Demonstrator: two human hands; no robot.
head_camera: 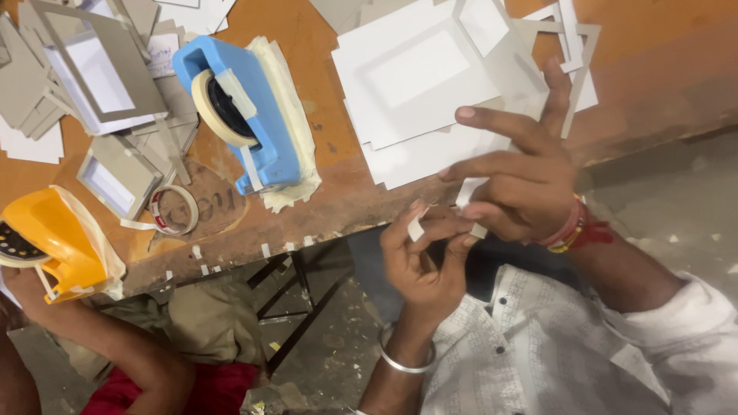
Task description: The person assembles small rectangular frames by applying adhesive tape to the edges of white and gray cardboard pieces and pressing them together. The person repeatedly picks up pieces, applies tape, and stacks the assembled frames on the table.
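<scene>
Both hands met just off the edge of the wooden surface [338, 207]: the left hand [424, 265] pinched a short strip of white tape [416, 228] in its fingers, and the right hand [523, 180] gripped another tape strip [466, 192], right of the blue tape dispenser [246, 107].

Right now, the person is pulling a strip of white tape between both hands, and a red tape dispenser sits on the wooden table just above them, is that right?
Not quite: the tape dispenser is blue, not red, as the head view shows. The rest holds: the left hand and right hand hold a strip of white tape between them, and the dispenser sits on the wooden table.
</scene>
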